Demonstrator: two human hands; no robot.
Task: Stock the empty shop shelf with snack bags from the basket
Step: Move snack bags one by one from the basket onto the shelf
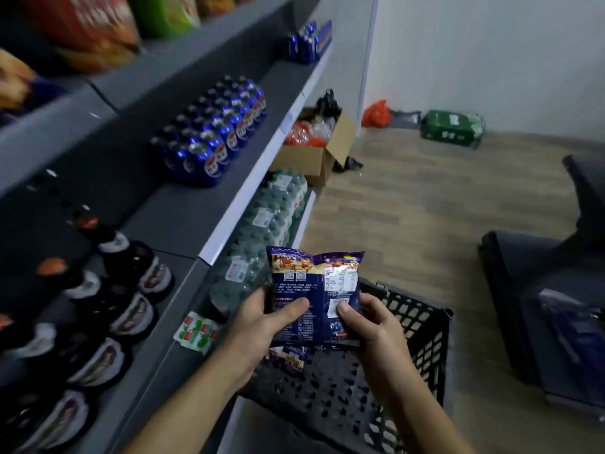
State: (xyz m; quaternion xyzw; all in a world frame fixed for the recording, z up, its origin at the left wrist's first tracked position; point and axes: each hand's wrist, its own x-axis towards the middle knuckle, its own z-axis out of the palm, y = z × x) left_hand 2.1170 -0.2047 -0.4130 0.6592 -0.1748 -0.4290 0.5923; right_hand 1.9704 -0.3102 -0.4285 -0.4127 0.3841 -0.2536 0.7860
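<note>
Both hands hold one snack bag (314, 283) up over the black basket (429, 326). The left hand (262, 326) grips the bag's left side and the right hand (373, 326) grips its right side, each with a thumb pressed on the back. The back, with its small print, faces the person. I think two hands are used so the puffy bag stays flat and can be turned the right way. Another bag (288, 360) lies at the bottom of the basket, waiting. The grey shelf (183, 221) on the left has a bare spot between the blue cans (212, 139) and the dark bottles (131, 290), so the bag may go there.
</note>
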